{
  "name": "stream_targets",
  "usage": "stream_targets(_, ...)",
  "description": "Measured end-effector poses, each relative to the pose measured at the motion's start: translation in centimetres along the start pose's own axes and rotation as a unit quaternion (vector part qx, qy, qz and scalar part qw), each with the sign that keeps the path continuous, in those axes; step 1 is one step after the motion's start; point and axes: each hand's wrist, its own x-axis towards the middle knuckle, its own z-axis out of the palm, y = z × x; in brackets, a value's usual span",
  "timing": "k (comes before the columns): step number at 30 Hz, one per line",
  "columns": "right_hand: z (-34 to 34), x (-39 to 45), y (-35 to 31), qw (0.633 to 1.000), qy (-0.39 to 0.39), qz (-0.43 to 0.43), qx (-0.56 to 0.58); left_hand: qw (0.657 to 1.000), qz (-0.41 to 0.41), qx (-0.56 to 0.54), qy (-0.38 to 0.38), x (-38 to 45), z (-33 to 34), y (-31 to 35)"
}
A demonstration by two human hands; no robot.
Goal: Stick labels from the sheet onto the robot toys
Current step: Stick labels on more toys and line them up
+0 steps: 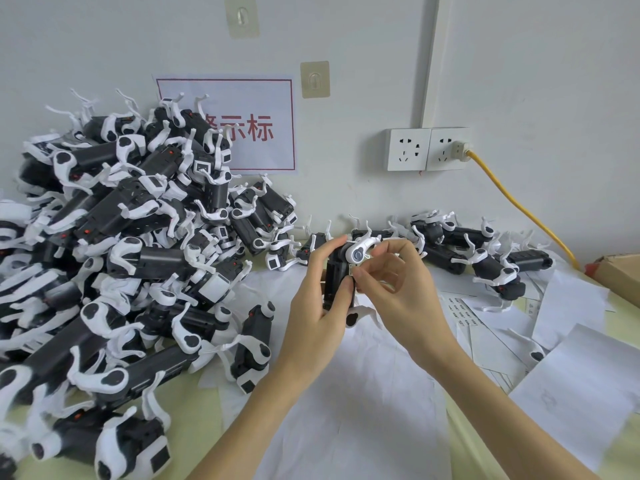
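1. Left hand point(320, 292) grips a black-and-white robot toy point(341, 271) upright above the table, fingers curled round the dark body, thumb up near the white leg joint at the top.
2. Right hand point(391, 282) pinches a small label point(352, 271) between thumb and forefinger, right at the toy's side edge. Label is touching or just beside the body; too small to tell if it is stuck down. Other fingers loosely curled.
3. Held toy sits mid-frame, over loose white paper sheets point(353, 393) spread on the pale table point(194, 427).
4. Label sheet point(462, 311) with rows of small printed labels lies just right of the right hand, partly under other paper.
5. Big pile of robot toys point(121, 254) fills the left side, stacked against the wall, legs sticking out every way.
6. Smaller row of toys point(478, 251) lies along the wall behind the hands, toward the right.
7. Wall: white sign point(242, 109) with red border and red characters, partly hidden by the pile; two adhesive hooks point(314, 79) above it.
8. Double wall socket point(427, 148) right of the sign, plug in the right outlet, yellow cable point(519, 206) running down to the right.
9. Cardboard box point(620, 271) edge at far right.
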Motion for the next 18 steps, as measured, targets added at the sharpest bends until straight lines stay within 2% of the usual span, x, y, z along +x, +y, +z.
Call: stream_targets(18, 0.22, -0.07, 0.15, 0.999, 0.018, 0.031, -0.019, 0.999, 0.023, 0.026, 0.021, -0.21, 0.27, 0.20)
